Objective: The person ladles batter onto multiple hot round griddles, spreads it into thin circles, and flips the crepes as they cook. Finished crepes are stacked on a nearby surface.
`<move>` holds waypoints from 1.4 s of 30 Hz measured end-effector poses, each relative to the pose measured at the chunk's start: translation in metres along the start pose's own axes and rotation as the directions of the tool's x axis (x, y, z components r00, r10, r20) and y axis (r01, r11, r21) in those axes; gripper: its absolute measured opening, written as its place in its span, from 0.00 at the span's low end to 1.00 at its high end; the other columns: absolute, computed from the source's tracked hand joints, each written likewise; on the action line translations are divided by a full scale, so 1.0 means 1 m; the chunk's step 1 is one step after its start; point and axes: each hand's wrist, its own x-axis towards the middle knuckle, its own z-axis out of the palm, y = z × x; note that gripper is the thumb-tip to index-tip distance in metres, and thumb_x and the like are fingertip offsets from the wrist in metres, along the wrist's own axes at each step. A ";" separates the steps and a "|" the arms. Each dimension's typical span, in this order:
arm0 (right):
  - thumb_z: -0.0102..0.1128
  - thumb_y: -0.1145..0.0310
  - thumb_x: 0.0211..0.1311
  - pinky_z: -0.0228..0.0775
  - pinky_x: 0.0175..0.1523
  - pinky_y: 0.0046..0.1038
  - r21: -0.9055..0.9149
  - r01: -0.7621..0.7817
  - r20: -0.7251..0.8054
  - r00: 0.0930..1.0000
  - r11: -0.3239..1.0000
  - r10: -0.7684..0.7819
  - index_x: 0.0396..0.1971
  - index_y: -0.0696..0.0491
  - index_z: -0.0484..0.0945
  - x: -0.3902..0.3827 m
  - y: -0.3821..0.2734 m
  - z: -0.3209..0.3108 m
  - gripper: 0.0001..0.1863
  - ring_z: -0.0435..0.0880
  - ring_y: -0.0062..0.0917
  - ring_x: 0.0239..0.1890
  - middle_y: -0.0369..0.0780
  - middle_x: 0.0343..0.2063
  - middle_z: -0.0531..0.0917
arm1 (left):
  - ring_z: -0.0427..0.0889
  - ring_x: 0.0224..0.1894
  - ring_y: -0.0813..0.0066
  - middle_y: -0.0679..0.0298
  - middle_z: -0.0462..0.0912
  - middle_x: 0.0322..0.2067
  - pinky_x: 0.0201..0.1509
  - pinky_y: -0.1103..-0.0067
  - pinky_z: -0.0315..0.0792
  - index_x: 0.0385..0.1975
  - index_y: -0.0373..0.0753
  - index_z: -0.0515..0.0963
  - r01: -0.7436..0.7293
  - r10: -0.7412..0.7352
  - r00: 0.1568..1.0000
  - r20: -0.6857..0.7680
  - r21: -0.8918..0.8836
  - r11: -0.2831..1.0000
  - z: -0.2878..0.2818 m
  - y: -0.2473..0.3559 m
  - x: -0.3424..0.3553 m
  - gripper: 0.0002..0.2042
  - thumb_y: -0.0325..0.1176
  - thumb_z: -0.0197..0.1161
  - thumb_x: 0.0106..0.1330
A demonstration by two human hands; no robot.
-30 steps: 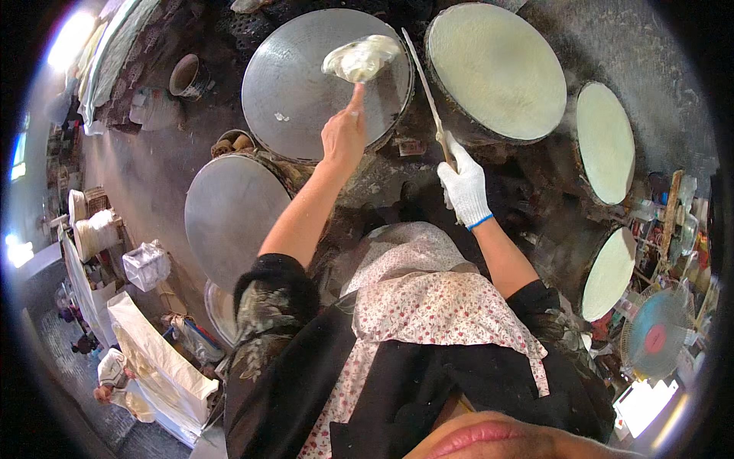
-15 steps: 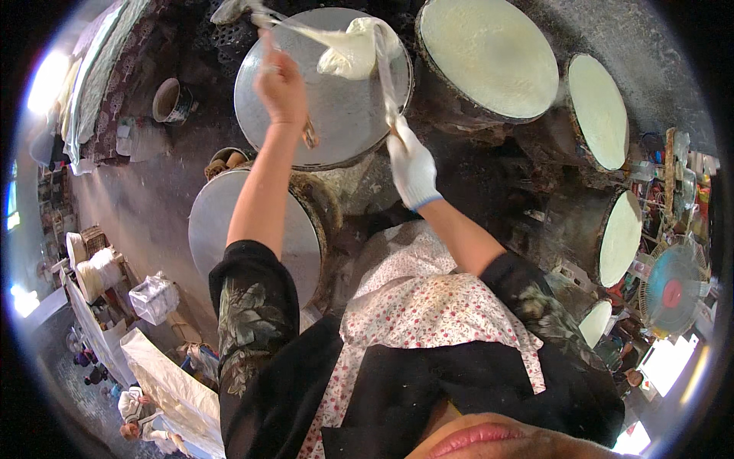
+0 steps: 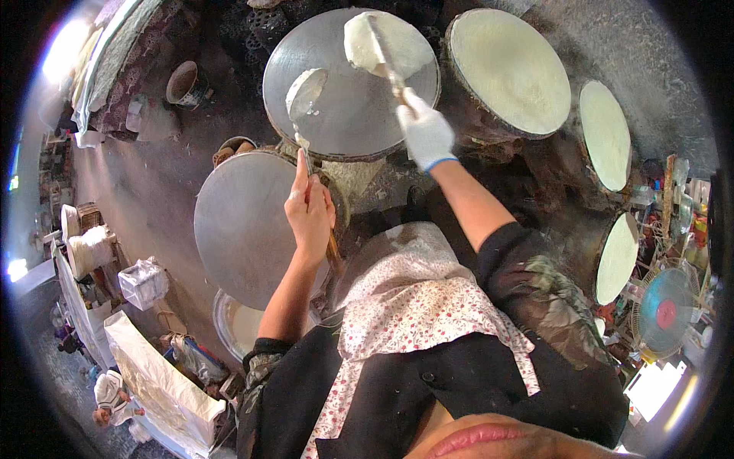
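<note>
Here the batter (image 3: 413, 47) is seen at the far right of the griddle (image 3: 344, 126), crossed by a scraper (image 3: 385, 53) clasped by its handle in the right hand (image 3: 427, 134), gloved presumably against heat, while a coated ladle (image 3: 307, 89) is gripped in the bare left hand (image 3: 310, 210), bowl over the metal, apparently so drips are caught.

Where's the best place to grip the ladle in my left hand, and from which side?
The ladle is probably best gripped by its handle, from the person's own side, as the left hand has it: the wooden end points back toward the apron, while the pale-coated bowl points away, over the grey griddle.
</note>
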 end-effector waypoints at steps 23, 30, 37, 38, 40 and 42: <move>0.56 0.51 0.75 0.81 0.52 0.41 -0.166 -0.035 0.115 0.992 0.986 0.054 0.65 0.50 0.80 0.032 0.011 0.005 0.26 0.89 0.44 0.50 0.49 0.52 0.88 | 0.63 0.16 0.87 0.71 0.68 0.20 0.17 0.86 0.60 0.82 0.38 0.52 -0.360 0.353 0.933 -0.068 -0.207 0.910 -0.061 0.052 -0.068 0.29 0.21 0.45 0.82; 0.55 0.51 0.73 0.79 0.47 0.42 -0.117 0.209 0.247 0.953 0.971 -0.175 0.66 0.41 0.80 0.049 0.005 0.024 0.25 0.89 0.48 0.41 0.51 0.41 0.88 | 0.61 0.14 0.86 0.70 0.65 0.20 0.14 0.83 0.57 0.83 0.44 0.52 -0.196 0.184 0.980 -0.073 -0.226 0.954 -0.055 0.033 -0.066 0.28 0.27 0.44 0.85; 0.52 0.49 0.75 0.79 0.45 0.43 -0.229 0.023 0.335 0.941 0.973 0.057 0.66 0.37 0.79 0.057 -0.003 0.012 0.24 0.89 0.46 0.37 0.50 0.35 0.89 | 0.63 0.16 0.87 0.70 0.69 0.21 0.16 0.85 0.62 0.82 0.39 0.52 -0.060 0.016 0.982 -0.186 -0.236 0.970 -0.029 0.024 -0.090 0.28 0.24 0.45 0.84; 0.50 0.51 0.74 0.76 0.41 0.51 -0.089 0.116 0.294 0.952 0.989 -0.085 0.62 0.39 0.80 0.060 0.000 0.016 0.21 0.88 0.49 0.33 0.50 0.29 0.87 | 0.63 0.16 0.87 0.70 0.69 0.22 0.16 0.85 0.61 0.82 0.39 0.53 -0.072 0.026 0.982 -0.186 -0.249 0.966 -0.023 0.024 -0.090 0.28 0.25 0.45 0.84; 0.52 0.51 0.74 0.76 0.41 0.50 -0.054 0.311 0.218 0.931 0.949 -0.293 0.61 0.39 0.82 0.066 0.004 0.020 0.22 0.88 0.48 0.33 0.50 0.29 0.88 | 0.63 0.17 0.88 0.71 0.68 0.22 0.17 0.85 0.61 0.81 0.38 0.54 -0.039 -0.013 0.986 -0.169 -0.306 0.951 -0.012 0.025 -0.091 0.27 0.26 0.47 0.84; 0.52 0.50 0.74 0.77 0.40 0.48 -0.147 0.204 0.261 0.952 0.968 -0.161 0.61 0.41 0.83 0.070 0.010 0.013 0.23 0.88 0.47 0.33 0.50 0.31 0.88 | 0.62 0.18 0.89 0.73 0.68 0.23 0.17 0.86 0.61 0.80 0.36 0.58 -0.040 -0.014 0.985 -0.174 -0.304 0.952 -0.003 0.026 -0.092 0.26 0.29 0.48 0.85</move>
